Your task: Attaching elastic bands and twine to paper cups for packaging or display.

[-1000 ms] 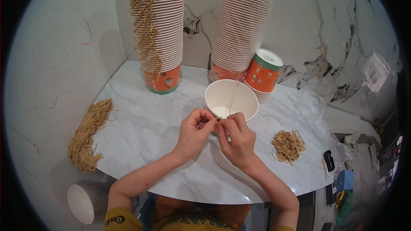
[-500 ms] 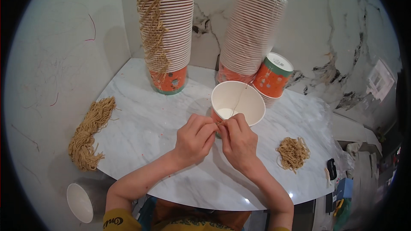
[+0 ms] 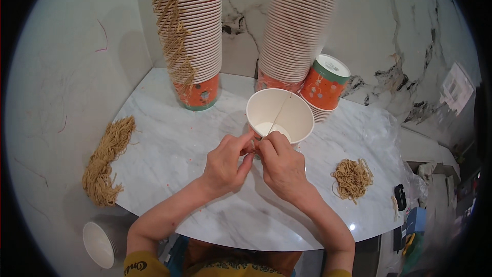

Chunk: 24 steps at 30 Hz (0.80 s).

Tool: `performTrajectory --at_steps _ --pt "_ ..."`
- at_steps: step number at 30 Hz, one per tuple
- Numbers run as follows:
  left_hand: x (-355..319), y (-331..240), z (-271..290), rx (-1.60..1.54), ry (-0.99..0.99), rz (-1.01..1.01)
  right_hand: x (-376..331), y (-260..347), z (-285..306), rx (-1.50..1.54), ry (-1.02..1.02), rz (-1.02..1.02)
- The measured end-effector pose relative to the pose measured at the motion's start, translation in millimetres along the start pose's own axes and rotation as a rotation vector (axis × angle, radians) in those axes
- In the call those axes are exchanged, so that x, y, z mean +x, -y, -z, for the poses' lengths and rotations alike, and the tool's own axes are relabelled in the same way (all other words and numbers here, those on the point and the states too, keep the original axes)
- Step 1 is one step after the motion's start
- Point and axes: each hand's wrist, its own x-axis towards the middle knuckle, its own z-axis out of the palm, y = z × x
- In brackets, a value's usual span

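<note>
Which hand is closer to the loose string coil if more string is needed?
Right, probably. The right hand is on the same side as the coil, with bare tabletop between. The left hand would have to cross over; both now pinch at the cup rim.

My marble table (image 3: 184, 143) carries two tall cup stacks (image 3: 197, 31), an open paper cup (image 3: 280, 115), a lidded cup (image 3: 324, 82), and two string bundles (image 3: 106, 161).
</note>
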Motion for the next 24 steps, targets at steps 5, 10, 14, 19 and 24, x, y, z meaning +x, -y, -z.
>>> performTrajectory --at_steps 5,10,14,19,24 --pt "5.9 -2.2 3.0 0.055 0.009 -0.045 1.1 -3.1 1.9 -0.001 0.027 0.044" --pt "6.8 -4.7 4.6 0.105 0.005 -0.098 2.3 -6.1 10.1 -0.011 0.077 0.042" --pt "6.9 -6.3 5.8 0.112 0.018 -0.114 4.0 -6.7 15.7 0.004 0.117 0.039" --pt "6.1 -8.9 4.8 0.031 0.047 -0.018 3.2 -9.8 16.0 0.015 0.113 0.048" --pt "-1.8 -15.2 1.7 -0.141 0.063 0.262 4.7 -6.3 10.6 0.024 0.031 0.05"
